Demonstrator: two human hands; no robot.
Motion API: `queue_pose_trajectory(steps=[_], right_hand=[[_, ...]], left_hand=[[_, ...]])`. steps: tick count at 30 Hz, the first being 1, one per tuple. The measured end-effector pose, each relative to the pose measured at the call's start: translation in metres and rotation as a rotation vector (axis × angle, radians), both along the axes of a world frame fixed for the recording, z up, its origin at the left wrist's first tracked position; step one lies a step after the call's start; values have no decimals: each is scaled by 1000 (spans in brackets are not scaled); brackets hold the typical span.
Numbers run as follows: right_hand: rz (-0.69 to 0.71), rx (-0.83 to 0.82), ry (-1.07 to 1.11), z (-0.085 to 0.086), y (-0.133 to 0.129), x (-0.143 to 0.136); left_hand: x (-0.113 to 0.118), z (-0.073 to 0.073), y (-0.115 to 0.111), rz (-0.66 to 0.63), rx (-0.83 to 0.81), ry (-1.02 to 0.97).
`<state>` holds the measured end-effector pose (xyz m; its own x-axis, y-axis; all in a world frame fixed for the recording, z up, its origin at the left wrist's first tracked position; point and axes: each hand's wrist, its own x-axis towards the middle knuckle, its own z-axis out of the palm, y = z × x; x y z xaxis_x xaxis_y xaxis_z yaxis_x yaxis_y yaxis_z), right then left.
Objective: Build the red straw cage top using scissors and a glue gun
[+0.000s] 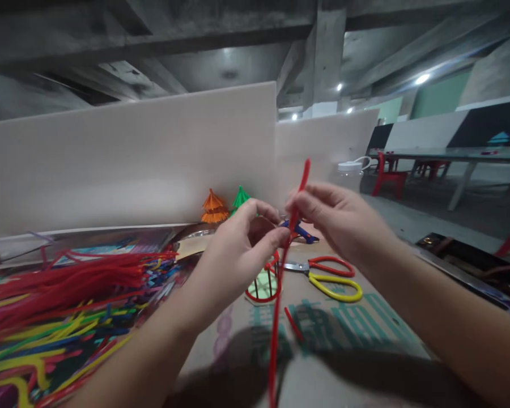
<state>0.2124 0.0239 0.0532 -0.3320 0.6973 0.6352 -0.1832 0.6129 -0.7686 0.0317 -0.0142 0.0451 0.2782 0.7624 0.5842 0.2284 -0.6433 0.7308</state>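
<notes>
A long red pipe cleaner (275,334) hangs from my right hand (329,218), whose thumb and fingers pinch it near its top end. My left hand (249,241) is curled, its thumb and fingertip coming together at the same red strand lower down. Behind and below my left hand stands a small round piece with a red rim and dark uprights (263,286). Scissors with red and yellow handles (335,286) lie beneath my right hand. A short red piece (293,324) rests on the cardboard (352,334). Something blue (308,235) lies behind the hands.
Many coloured pipe cleaners (68,289) are heaped at the left. An orange tree shape (213,207) and a green one (240,197) stand before a white partition (153,158). A lidded clear jug (351,174) stands beyond my right hand. A red chair (389,178) is farther off.
</notes>
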Motion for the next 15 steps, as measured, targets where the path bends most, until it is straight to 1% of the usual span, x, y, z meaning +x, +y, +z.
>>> queue_pose_trajectory(steps=[2, 3, 4, 5, 6, 7, 9, 10, 11, 12, 13, 15], right_hand=[[-19, 42, 104, 9, -7, 10], [-44, 69, 140, 14, -12, 16], [-78, 101, 160, 20, -16, 22], [-137, 145, 161, 25, -20, 27], [-196, 188, 149, 29, -24, 31], [-248, 226, 129, 32, -26, 34], [-300, 268, 98, 34, -28, 37], [-294, 268, 91, 33, -27, 37], [-275, 262, 95, 33, -26, 37], [-250, 257, 100, 32, -25, 37], [-232, 258, 104, 31, -23, 36], [-226, 283, 104, 30, -19, 37]], left_hand=[[-10, -2, -1, 127, 64, 176], [-14, -5, 0, 186, 71, 342], [-16, -10, 1, 205, 57, 526], [-17, -18, 1, 158, 34, 701], [-15, -27, 3, 74, 8, 853], [-11, -39, 3, 31, -14, 966], [2, -65, 5, 7, 23, 1098], [10, -77, 6, 6, 38, 1164], [17, -87, 7, -15, 14, 1235], [23, -95, 7, -30, -2, 1270], [27, -100, 7, -1, -33, 1272], [24, -102, 5, 54, -129, 1233]])
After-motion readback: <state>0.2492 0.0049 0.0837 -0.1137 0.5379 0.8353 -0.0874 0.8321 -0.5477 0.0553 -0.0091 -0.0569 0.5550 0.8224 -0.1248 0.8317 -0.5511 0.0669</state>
